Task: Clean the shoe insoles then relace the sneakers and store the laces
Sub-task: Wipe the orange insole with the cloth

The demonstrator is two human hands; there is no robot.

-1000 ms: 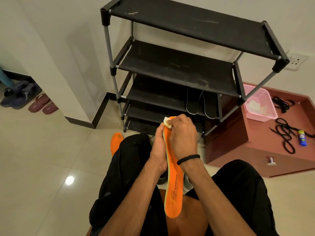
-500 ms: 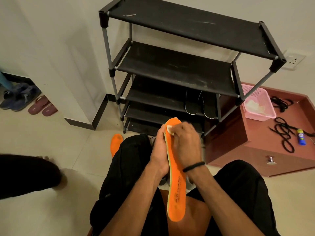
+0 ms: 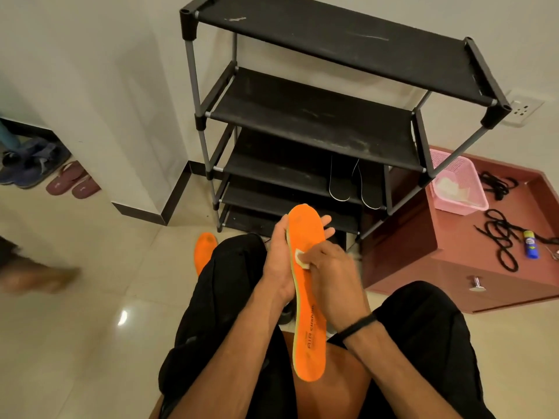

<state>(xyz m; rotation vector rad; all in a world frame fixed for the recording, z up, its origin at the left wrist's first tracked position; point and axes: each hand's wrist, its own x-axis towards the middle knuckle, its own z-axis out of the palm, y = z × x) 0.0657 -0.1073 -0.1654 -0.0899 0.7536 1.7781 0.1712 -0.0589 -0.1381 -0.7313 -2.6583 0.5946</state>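
An orange insole [image 3: 307, 297] stands lengthwise above my lap, toe end pointing away. My left hand [image 3: 279, 261] grips its left edge, fingertips showing past the far side. My right hand [image 3: 329, 276] pinches a small pale wipe [image 3: 301, 257] and presses it on the insole's middle. A second orange insole [image 3: 204, 249] lies on the floor beside my left knee. Black laces [image 3: 502, 237] lie loose on the red cabinet top [image 3: 453, 225]. A dark sneaker [image 3: 286, 313] is partly hidden under my hands.
A black shoe rack [image 3: 317, 122] stands straight ahead, with two dark insoles [image 3: 357, 182] on a lower shelf. A pink basket [image 3: 453, 182] and a blue tube [image 3: 531, 244] sit on the cabinet. Another person's foot [image 3: 39, 276] passes at the left. Slippers [image 3: 72, 182] lie far left.
My right hand has slid the wipe from the insole's toe down to its middle. The other person's foot has moved at the left.
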